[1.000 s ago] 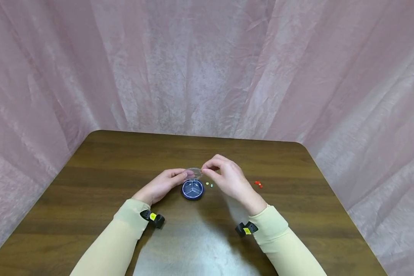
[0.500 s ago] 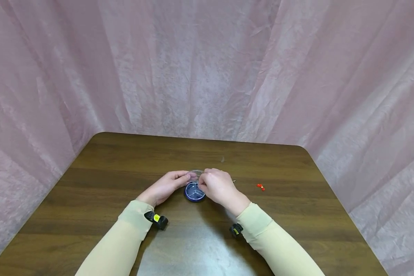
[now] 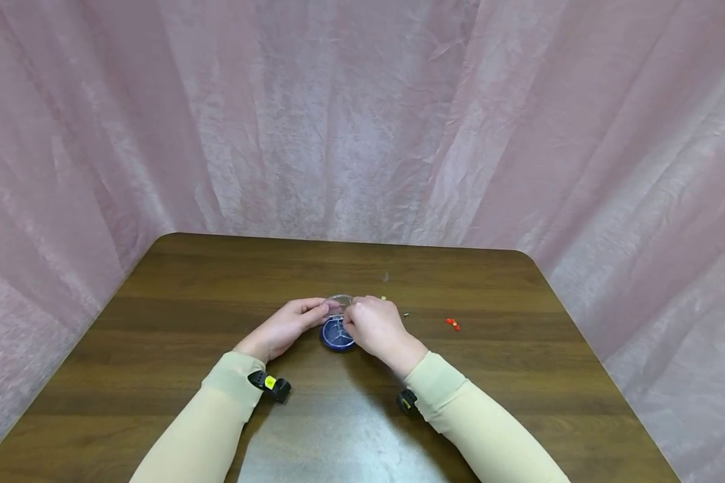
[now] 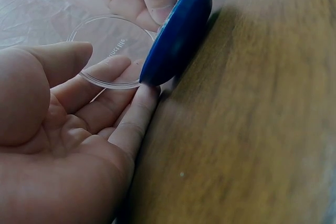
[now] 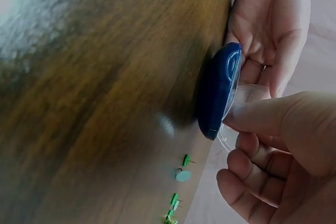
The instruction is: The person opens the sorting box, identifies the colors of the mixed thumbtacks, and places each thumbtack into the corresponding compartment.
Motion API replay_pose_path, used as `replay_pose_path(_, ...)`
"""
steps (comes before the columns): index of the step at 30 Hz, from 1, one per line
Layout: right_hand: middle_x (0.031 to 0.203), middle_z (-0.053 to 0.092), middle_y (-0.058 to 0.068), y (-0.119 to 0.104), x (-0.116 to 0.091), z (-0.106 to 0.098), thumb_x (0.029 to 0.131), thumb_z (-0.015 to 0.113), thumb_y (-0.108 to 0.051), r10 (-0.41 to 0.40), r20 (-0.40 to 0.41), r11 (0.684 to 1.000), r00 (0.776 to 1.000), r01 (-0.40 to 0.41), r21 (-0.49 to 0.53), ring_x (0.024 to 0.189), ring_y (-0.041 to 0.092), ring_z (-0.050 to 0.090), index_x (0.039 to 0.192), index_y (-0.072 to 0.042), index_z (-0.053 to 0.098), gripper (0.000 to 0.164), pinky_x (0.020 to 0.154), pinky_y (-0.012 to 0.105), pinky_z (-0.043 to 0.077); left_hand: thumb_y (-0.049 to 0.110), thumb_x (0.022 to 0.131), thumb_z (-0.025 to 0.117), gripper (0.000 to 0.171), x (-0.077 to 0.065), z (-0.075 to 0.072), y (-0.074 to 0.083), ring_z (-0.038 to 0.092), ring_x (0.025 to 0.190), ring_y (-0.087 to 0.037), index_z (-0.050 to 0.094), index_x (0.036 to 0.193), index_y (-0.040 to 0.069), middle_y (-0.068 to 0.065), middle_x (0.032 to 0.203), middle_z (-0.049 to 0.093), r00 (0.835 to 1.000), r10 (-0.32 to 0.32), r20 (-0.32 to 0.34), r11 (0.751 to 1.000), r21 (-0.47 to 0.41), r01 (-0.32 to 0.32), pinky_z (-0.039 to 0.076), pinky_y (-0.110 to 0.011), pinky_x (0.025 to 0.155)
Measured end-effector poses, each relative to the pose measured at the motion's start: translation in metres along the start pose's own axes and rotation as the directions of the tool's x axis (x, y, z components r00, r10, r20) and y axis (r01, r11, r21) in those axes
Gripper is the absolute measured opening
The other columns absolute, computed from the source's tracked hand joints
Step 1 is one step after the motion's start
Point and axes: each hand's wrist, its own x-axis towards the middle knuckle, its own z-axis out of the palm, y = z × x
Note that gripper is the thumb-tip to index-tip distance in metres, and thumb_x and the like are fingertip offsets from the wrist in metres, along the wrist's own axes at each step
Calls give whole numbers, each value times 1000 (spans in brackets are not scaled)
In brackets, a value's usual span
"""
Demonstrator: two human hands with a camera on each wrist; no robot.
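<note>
A round blue case (image 3: 333,339) with three inner compartments stands on the table, its clear lid (image 4: 107,38) raised. My left hand (image 3: 285,329) holds the lid by its side, thumb at the rim and fingers behind it; one fingertip meets the blue base in the left wrist view. Over the right part of the case is my right hand (image 3: 374,325), fingers curled, thumb tip dipping to the compartments. I cannot tell whether anything is between its fingertips. Several small green thumbtacks (image 5: 186,159) and a pale one (image 5: 182,175) lie beside the case.
Several red tacks (image 3: 452,325) lie in a small cluster farther right on the brown wooden table (image 3: 217,268). A pink curtain (image 3: 362,121) hangs behind the table's far edge. A black wrist camera (image 3: 270,384) sits on the left sleeve.
My right hand has moved from beside the lid's edge down and slightly left over the compartments, its fingers curling more. The left hand stays at the lid.
</note>
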Motion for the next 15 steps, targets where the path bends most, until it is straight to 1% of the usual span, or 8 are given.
replay_pose_path(4, 81, 62, -11, 2, -2, 0, 85, 74, -23, -7, 17, 999, 1000, 7, 33, 76, 13, 63, 81, -27, 78, 7, 59, 35, 50, 33, 105, 51, 43, -1, -1, -3, 51, 132, -16, 60, 137, 7, -5, 136, 61, 1000, 2, 1, 1000, -5, -2, 40, -31, 106)
replay_pose_path(7, 80, 61, -12, 7, -6, -3, 86, 73, -24, 8, 7, 998, 1000, -9, 66, 75, 12, 62, 83, -28, 78, 7, 59, 33, 49, 32, 105, 50, 43, -2, -1, -3, 50, 133, -18, 59, 138, 6, -6, 138, 60, 1000, 8, 13, 1000, 0, -8, 39, -32, 108)
replay_pose_path(9, 80, 61, -14, 13, -9, -7, 86, 73, -23, 37, -12, 996, 999, -36, 81, 75, 10, 61, 83, -28, 77, 7, 60, 32, 49, 32, 105, 50, 43, -2, -1, -3, 50, 133, -18, 59, 138, 6, -7, 138, 60, 1000, 13, 20, 1000, 6, -13, 39, -32, 108)
replay_pose_path(13, 77, 58, -15, 29, -17, -15, 84, 72, -19, 115, -42, 989, 992, -110, 101, 70, 7, 57, 79, -28, 73, 10, 57, 29, 46, 32, 106, 49, 43, -2, -1, 0, 51, 132, -18, 60, 137, 5, -7, 137, 61, 999, 23, 23, 999, 27, -24, 39, -33, 108)
replay_pose_path(15, 74, 56, -16, 37, -21, -18, 84, 72, -18, 151, -46, 984, 987, -146, 103, 66, 7, 53, 76, -28, 70, 13, 55, 29, 44, 32, 105, 50, 41, -2, -2, 0, 52, 131, -16, 62, 135, 6, -5, 135, 62, 1000, 20, 16, 999, 37, -21, 39, -32, 108)
